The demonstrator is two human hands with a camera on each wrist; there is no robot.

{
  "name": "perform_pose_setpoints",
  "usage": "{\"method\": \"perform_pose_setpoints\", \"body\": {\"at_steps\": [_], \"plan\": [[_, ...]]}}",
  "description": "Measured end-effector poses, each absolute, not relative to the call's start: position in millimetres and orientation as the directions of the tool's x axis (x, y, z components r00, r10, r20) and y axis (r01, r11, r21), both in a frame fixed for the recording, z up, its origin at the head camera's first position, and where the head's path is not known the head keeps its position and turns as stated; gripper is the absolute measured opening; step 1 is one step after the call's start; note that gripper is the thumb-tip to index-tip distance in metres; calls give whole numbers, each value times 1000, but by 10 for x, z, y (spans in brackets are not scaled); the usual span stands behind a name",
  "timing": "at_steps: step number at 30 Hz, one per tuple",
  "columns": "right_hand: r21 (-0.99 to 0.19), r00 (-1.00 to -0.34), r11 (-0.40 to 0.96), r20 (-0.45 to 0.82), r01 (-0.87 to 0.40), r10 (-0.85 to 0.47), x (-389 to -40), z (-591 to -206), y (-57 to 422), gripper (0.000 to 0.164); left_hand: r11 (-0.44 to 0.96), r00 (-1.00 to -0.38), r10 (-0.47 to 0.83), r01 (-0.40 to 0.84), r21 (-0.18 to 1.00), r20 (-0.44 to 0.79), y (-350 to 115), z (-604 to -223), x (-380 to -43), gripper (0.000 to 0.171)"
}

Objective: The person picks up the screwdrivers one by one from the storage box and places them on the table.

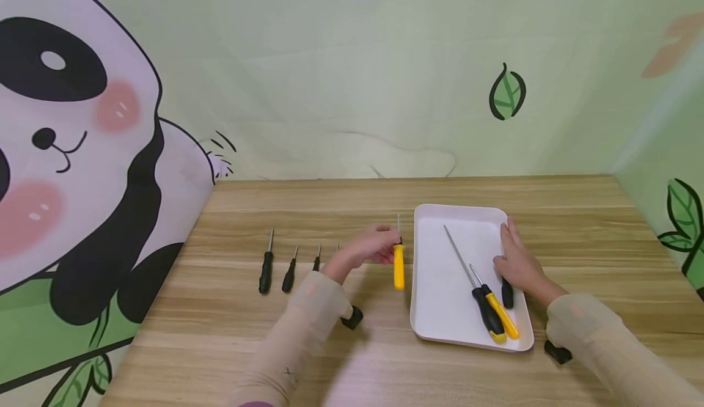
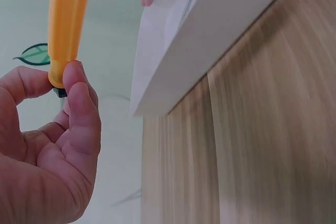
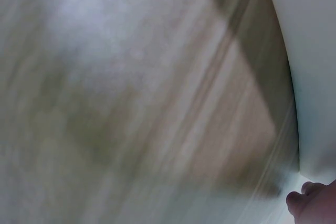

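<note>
Left hand (image 1: 374, 245): pinching the yellow screwdriver (image 1: 398, 267) between thumb and fingertips, near the shaft end of the handle.
Yellow screwdriver: hovering above the wooden table (image 1: 363, 370), just left of the white tray (image 1: 440, 300), pointing its shaft toward the wall.
Right hand (image 1: 519, 263): gripping the tray's right rim, reaching over it with the thumb.
White tray: holding a black-and-yellow screwdriver (image 1: 486, 314), a yellow-handled screwdriver (image 1: 502, 314) close beside it, and a black handle (image 1: 507, 294) near the right hand.
Black screwdrivers (image 1: 266, 272): lying in a row farther left, partly disappearing behind the left sleeve (image 1: 286, 346).
Wall: showing a panda (image 1: 104, 230) and leaves (image 1: 507, 93).
</note>
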State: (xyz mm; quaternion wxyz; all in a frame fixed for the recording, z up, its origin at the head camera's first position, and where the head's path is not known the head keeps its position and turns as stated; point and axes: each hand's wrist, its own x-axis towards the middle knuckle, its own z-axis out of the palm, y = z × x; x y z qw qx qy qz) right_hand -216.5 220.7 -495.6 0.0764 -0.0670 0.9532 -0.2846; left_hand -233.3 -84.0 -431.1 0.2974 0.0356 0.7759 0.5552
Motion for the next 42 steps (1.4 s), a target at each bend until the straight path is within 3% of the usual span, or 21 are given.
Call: {"method": "perform_pose_setpoints", "body": {"at_steps": [21, 42], "plan": [[-535, -979, 842, -124, -72, -162, -2165, -4946, 2198, 69, 407, -824, 344, -302, 862, -451, -1168, -4549, -2394, 11], [-540, -980, 838, -110, -80, -165, -2166, -4952, 2199, 69, 455, -849, 221, -345, 821, -479, -1274, -4634, -2366, 11]]}}
